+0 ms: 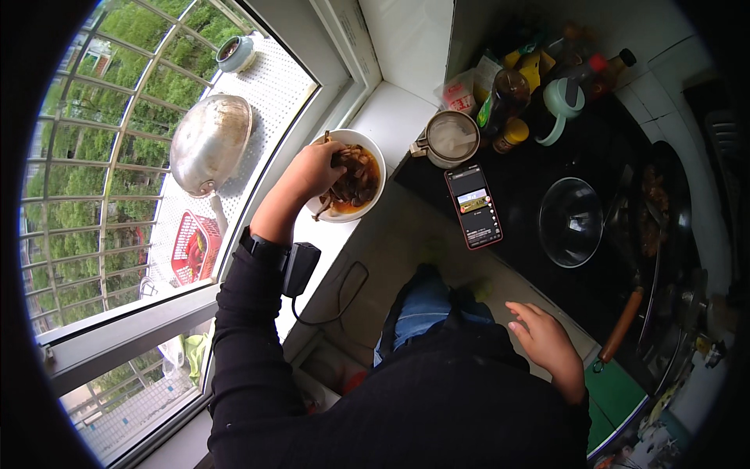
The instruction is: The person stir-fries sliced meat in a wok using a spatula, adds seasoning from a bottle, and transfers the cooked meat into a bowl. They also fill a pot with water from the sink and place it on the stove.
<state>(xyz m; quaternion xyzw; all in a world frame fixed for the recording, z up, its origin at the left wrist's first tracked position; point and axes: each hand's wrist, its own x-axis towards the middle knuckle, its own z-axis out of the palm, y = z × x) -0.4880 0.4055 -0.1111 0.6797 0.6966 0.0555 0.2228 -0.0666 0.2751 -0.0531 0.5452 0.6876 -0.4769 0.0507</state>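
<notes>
My left hand (316, 166) is over a white bowl (382, 180) on the windowsill. Its thumb and fingers close on dark brown food (358, 183), which sits in an orange-brown, oily liquid. Thin dark pieces of the food stick out over the bowl's rim on the near side. Part of the bowl is hidden under the hand. My right hand (544, 338) hangs in front of the counter, with its fingers apart and nothing in them. A smartphone (474, 206) with a lit screen lies on the black counter between the bowl and a round glass lid (571, 223).
A metal mug (452, 139), bottles (508, 94) and a pale green jug (562, 99) crowd the back corner. At right, a wok (682, 205) holds brown food. A wooden handle (621, 328) juts over the counter. A black adapter (302, 269) trails a cable by my left forearm.
</notes>
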